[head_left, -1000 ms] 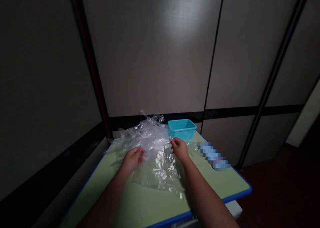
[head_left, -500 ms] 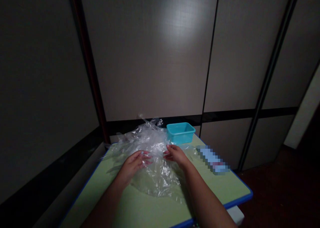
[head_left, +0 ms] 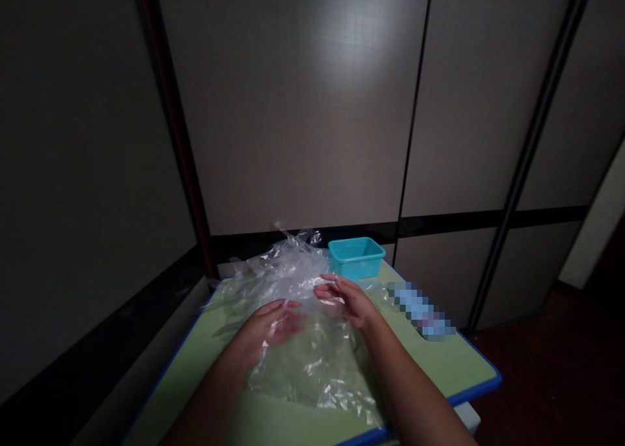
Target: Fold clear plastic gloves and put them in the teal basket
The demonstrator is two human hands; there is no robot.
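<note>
A heap of crumpled clear plastic bags (head_left: pixel 288 264) lies on the green tabletop. One thin bag (head_left: pixel 312 361) from it is spread toward me, close to the table's front edge. My left hand (head_left: pixel 273 329) touches this bag at its left side, fingers stretched out and smeared by motion. Across from it, my right hand (head_left: pixel 346 299) has its fingers extended and apart over the plastic. The palms face each other with a gap between them. Whether film covers some of the fingers is hard to make out.
A turquoise plastic basin (head_left: pixel 356 257) stands at the back right of the table (head_left: pixel 430 374), which has a blue edge. A pixelated light-blue item (head_left: pixel 422 312) lies near the right edge. Cabinet panels (head_left: pixel 303 107) rise right behind the table.
The near part of the plastic has spread toward the front edge. My left hand has shifted slightly nearer and right; my right hand's fingers have straightened. The view has turned a little.
</note>
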